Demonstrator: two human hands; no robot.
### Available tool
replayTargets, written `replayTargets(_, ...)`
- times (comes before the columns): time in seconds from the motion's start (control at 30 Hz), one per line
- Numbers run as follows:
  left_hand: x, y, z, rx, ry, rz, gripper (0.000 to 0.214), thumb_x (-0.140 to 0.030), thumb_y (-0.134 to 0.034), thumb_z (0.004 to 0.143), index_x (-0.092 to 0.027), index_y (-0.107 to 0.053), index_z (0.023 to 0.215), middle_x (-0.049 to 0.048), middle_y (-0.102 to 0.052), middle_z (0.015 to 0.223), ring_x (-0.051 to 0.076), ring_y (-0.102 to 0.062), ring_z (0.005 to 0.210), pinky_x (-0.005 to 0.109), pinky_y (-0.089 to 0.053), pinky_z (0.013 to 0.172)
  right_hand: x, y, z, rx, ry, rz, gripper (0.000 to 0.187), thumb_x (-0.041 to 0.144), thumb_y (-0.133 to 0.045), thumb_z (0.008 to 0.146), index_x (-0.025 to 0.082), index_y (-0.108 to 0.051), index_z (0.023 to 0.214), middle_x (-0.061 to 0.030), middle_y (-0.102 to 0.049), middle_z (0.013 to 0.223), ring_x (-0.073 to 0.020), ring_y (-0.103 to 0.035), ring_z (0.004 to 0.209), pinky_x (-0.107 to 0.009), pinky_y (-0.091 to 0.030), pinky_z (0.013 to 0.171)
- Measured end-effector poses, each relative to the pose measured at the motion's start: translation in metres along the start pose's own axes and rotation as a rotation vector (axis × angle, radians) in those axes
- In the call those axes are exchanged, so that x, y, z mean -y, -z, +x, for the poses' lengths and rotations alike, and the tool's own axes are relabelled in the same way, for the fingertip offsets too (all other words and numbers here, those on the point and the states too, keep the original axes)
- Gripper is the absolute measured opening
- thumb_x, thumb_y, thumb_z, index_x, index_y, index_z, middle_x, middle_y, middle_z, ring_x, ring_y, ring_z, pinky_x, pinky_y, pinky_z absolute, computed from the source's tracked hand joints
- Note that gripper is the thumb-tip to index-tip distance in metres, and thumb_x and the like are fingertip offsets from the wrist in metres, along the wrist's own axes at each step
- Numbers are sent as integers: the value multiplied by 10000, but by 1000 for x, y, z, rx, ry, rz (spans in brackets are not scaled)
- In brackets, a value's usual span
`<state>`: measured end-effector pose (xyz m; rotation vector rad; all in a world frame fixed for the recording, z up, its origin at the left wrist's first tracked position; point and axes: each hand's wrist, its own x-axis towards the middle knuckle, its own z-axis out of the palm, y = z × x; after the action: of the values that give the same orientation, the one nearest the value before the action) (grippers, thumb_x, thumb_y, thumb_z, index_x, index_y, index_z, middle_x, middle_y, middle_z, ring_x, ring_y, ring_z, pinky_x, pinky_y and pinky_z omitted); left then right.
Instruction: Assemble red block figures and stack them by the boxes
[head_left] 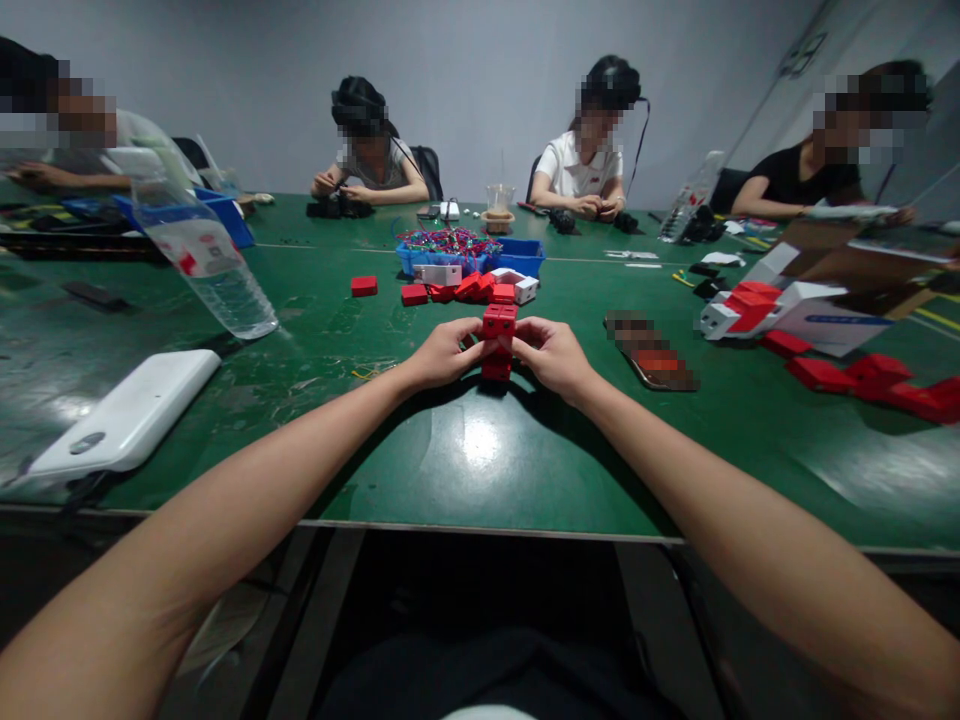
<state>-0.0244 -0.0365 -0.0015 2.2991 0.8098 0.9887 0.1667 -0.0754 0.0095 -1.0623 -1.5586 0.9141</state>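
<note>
Between my two hands a small stack of red plastic blocks (499, 322) stands upright just over or on the green table (420, 470). My left hand (448, 352) pinches it from the left side, thumb in front. From the right, my right hand (551, 356) grips the same stack with thumb and fingers. Small dark holes show in the top block. Whether the bottom touches the table I cannot tell. Just behind lie several loose red blocks (414, 295) and a white block (438, 274).
Blue bins (517, 256) with coloured wires (450, 241) stand behind the blocks. At left are a white power bank (135, 410) and a tilted water bottle (217, 270). A phone (651, 352), a cardboard box (862, 270) and red blocks (877, 372) lie right. Several people sit around.
</note>
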Motion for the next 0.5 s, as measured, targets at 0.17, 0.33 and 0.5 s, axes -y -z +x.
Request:
replayTargets(0.17,2,1,1,-22,-13,-1,388,-441,-462,902,-120,-668,970,76,-698,927,193,-623,841,289,-491,758,3,-1,-4,-35,123,-163,201,352,-701,755,169,-706,838,-47,-733,802,-162,-649,704,-276,-482,660)
replayTargets(0.33,3,1,1,14,-7,-14,325,-382,-490,875,-114,-659,944,74,-700,902,206,-634,835,311,-507,769,11,-1,-8,-98,198,-302,182,356,-724,752,180,-718,798,-48,-731,775,-160,-634,656,-267,-453,595)
replayTargets(0.5,4,0,0,4,-4,-18,333,-390,-487,872,-122,-648,984,69,-690,940,194,-628,859,295,-505,777,13,-1,-9,-102,204,-280,163,349,-732,742,190,-724,775,-39,-726,749,-156,-624,632,-276,-473,616)
